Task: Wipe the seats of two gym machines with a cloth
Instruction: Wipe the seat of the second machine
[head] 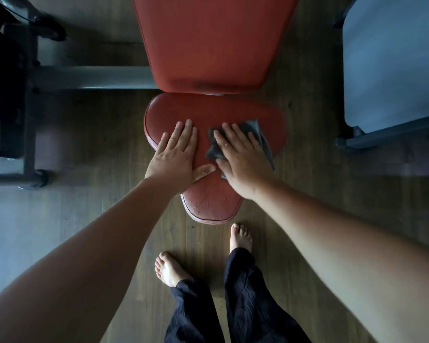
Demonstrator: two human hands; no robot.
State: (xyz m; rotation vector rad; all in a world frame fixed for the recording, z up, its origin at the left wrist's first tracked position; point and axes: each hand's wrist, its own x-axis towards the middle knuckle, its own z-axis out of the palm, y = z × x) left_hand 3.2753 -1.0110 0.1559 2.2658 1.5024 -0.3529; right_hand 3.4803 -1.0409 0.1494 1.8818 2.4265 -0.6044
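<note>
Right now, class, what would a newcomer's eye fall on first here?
The red seat at the centre, under its red backrest. Both hands lie flat on it: the right hand presses a dark grey cloth, the left hand rests bare beside it. Bare feet stand on the wooden floor below.

No legible text, label, brand mark, number or sign is found on any surface in the head view. The red seat [216, 115], taken as the reference, carries plain worn upholstery with piping only; the red backrest [213, 40] just beyond it and the grey pad [394, 58] to its right are likewise unmarked. The dark machine frame [30, 95] to the seat's left lies in shadow, so small markings there, if any, possibly go unseen.
</note>
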